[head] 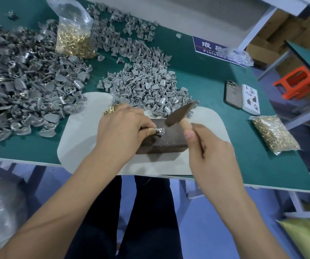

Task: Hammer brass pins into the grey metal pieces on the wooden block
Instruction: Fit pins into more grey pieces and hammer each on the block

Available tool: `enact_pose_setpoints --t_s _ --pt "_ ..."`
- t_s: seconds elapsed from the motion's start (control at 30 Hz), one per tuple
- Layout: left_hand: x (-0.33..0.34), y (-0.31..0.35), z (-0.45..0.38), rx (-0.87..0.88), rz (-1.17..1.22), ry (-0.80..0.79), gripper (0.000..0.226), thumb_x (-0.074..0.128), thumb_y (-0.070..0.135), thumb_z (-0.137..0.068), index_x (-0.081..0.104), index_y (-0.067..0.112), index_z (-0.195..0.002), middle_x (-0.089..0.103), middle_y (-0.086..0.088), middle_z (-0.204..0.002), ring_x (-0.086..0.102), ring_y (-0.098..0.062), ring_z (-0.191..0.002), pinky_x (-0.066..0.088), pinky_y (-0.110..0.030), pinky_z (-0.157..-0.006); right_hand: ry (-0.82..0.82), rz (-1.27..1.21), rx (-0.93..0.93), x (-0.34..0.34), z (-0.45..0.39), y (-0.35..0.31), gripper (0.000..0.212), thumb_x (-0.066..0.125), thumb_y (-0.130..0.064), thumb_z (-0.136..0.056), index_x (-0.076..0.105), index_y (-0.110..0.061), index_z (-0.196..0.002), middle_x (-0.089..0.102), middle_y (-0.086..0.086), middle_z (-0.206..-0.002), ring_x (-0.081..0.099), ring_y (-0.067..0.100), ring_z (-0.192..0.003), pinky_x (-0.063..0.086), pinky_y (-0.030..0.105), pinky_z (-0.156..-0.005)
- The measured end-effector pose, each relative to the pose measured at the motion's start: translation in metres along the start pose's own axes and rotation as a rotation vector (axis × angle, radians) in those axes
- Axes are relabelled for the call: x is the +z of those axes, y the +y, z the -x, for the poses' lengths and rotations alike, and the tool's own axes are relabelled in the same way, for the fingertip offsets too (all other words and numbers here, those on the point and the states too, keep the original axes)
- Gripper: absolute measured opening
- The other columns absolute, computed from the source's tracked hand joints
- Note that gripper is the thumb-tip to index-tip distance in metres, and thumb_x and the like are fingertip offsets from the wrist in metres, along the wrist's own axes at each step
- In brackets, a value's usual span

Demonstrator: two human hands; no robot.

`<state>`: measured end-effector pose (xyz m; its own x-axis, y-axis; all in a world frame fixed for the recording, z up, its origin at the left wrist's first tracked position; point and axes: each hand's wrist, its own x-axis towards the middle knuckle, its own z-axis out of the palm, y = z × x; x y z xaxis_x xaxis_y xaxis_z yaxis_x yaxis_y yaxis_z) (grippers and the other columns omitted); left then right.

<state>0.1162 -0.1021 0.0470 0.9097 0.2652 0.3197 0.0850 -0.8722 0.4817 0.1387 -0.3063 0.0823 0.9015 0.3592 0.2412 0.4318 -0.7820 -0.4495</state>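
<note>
left hand (121,122) fingers pinch grey metal piece (158,131) on wooden block (161,141), frame centre | right hand (204,146) wrapped round hammer (181,114) handle, head raised above piece | piece small, rigid, light, likely skittish: pinch edges, clear of strike | pin too small to see

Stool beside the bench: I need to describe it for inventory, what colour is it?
Orange stool, seen in the head view.

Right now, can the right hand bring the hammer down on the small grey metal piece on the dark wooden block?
Probably yes. The right hand holds the wooden-handled hammer just above the small grey metal piece on the dark wooden block. The left hand pinches the piece from its left side, so fingers are close.
</note>
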Motion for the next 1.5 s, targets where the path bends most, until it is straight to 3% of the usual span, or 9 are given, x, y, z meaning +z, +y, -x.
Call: enact_pose_setpoints --t_s 0.37,0.5,0.63,0.77,0.9,1.07,1.2,1.3,1.5 --pt "0.000 0.000 -0.001 -0.011 -0.001 -0.013 0.009 0.073 0.050 -0.084 0.076 0.043 -0.089 0.063 0.018 -0.081 0.051 -0.011 -0.093 0.027 -0.028 -0.061 0.105 -0.123 0.013 0.002 0.005 -0.002 0.033 0.035 -0.052 -0.105 0.061 -0.033 -0.113 0.048 -0.014 -0.060 0.046 0.013 -0.056 0.037 0.024 -0.051" --pt "0.000 0.000 -0.001 -0.006 -0.012 -0.008 0.011 0.074 0.050 -0.083 0.077 0.043 -0.090 0.064 0.018 -0.081 0.053 -0.013 -0.093 0.026 -0.028 -0.061 -0.080 -0.003 0.022 0.006 0.005 -0.001 0.034 0.034 -0.054 -0.103 0.057 -0.028 -0.103 0.046 -0.004 -0.056 0.048 0.024 -0.056 0.044 0.042 -0.052" --pt "0.000 0.000 -0.001 -0.011 -0.005 -0.018 0.010 0.072 0.051 -0.084 0.076 0.044 -0.090 0.063 0.018 -0.082 0.052 -0.012 -0.093 0.026 -0.028 -0.060 0.144 -0.146 0.009 0.000 0.004 -0.001 0.029 0.038 -0.048 -0.107 0.062 -0.032 -0.113 0.050 -0.019 -0.063 0.045 0.009 -0.055 0.036 0.017 -0.050" --pt "0.000 0.001 -0.001 0.004 -0.021 -0.013 0.011 0.073 0.051 -0.083 0.076 0.044 -0.090 0.063 0.019 -0.081 0.053 -0.012 -0.093 0.026 -0.028 -0.060 -0.092 -0.006 0.006 0.006 0.006 -0.001 0.033 0.033 -0.054 -0.104 0.056 -0.030 -0.101 0.046 -0.005 -0.055 0.047 0.022 -0.054 0.037 0.040 -0.050" --pt "0.000 0.001 0.000 -0.004 -0.009 -0.017 0.008 0.074 0.049 -0.083 0.076 0.044 -0.089 0.062 0.020 -0.080 0.052 -0.011 -0.092 0.023 -0.023 -0.055 0.094 -0.115 0.011 0.001 0.005 -0.002 0.031 0.036 -0.050 -0.106 0.060 -0.032 -0.109 0.050 -0.013 -0.062 0.047 0.014 -0.057 0.037 0.024 -0.050" --pt "-0.001 0.002 0.000 0.003 -0.015 -0.017 0.009 0.075 0.049 -0.083 0.076 0.043 -0.089 0.060 0.020 -0.078 0.052 -0.012 -0.091 0.023 -0.025 -0.055 -0.067 -0.003 0.023 0.001 0.002 0.003 0.031 0.035 -0.053 -0.105 0.054 -0.031 -0.093 0.046 -0.005 -0.057 0.044 0.018 -0.054 0.038 0.038 -0.050" --pt "0.000 0.001 0.000 -0.019 0.002 -0.030 0.005 0.074 0.048 -0.084 0.075 0.045 -0.086 0.060 0.020 -0.078 0.050 -0.010 -0.091 0.021 -0.018 -0.056 0.102 -0.149 -0.002 -0.001 0.004 -0.007 0.029 0.037 -0.048 -0.107 0.061 -0.032 -0.110 0.052 -0.014 -0.065 0.047 0.009 -0.056 0.036 0.018 -0.051" --pt "-0.001 0.001 0.000 -0.008 -0.011 -0.026 0.008 0.073 0.050 -0.084 0.075 0.044 -0.088 0.057 0.021 -0.077 0.051 -0.010 -0.092 0.021 -0.018 -0.056 -0.117 0.001 0.036 0.001 0.006 -0.004 0.033 0.034 -0.054 -0.104 0.055 -0.030 -0.096 0.046 -0.004 -0.056 0.048 0.023 -0.056 0.042 0.040 -0.053" --pt "0.000 0.002 0.000 -0.020 -0.010 -0.029 0.006 0.073 0.049 -0.085 0.075 0.045 -0.089 0.059 0.021 -0.080 0.050 -0.010 -0.093 0.022 -0.025 -0.056 0.034 -0.106 0.021 -0.003 0.004 -0.010 0.031 0.035 -0.050 -0.106 0.058 -0.029 -0.102 0.045 -0.009 -0.056 0.043 0.017 -0.054 0.038 0.034 -0.052"
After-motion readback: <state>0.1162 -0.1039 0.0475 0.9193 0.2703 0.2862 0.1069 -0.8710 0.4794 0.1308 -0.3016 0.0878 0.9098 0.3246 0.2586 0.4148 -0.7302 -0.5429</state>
